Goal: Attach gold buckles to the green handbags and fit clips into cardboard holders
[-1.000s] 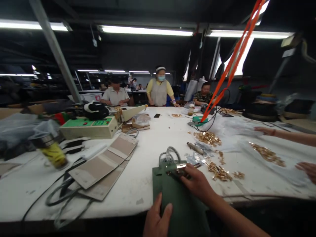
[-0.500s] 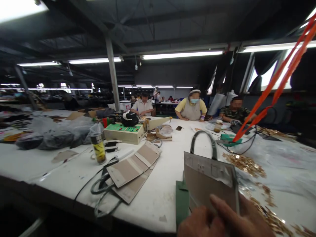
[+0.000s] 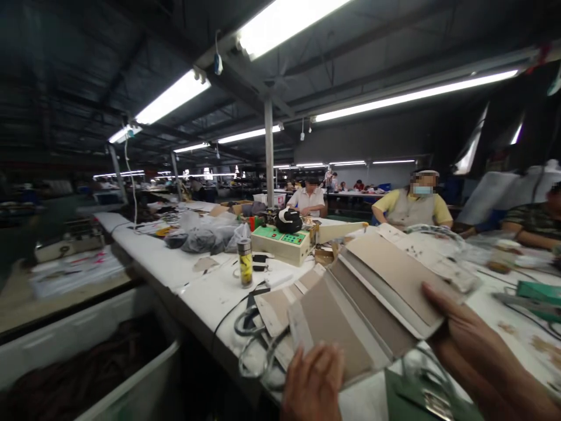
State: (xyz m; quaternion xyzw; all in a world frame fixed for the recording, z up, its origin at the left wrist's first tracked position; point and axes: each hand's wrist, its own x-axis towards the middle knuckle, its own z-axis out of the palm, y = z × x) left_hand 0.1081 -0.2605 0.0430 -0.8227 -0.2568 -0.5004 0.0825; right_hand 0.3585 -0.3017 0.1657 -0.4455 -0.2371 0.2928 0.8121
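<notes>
A handbag body (image 3: 372,292) is spread out flat, its beige board lining facing me and a clear-wrapped handle at its far end. My right hand (image 3: 464,333) is shut on its right edge, thumb on top and fingers underneath. At the near left edge, my left hand (image 3: 313,380) is closed over the board, its thumb hidden. Beneath and to the left lie more beige-lined bag bodies (image 3: 274,304) with wrapped handles. A green bag piece (image 3: 432,392) with a metal buckle lies below my right hand.
A green-topped control machine (image 3: 283,242) stands on the white table (image 3: 205,298) near a yellow-patterned tumbler (image 3: 245,266). A pale bin (image 3: 170,351) of dark pieces stands at lower left. Co-workers sit across the table, one in a yellow-sleeved top (image 3: 414,204).
The view has swung left, bringing the bin into sight. The bag body, formerly folded upright at the right, is now opened out and held over the stack between both hands.
</notes>
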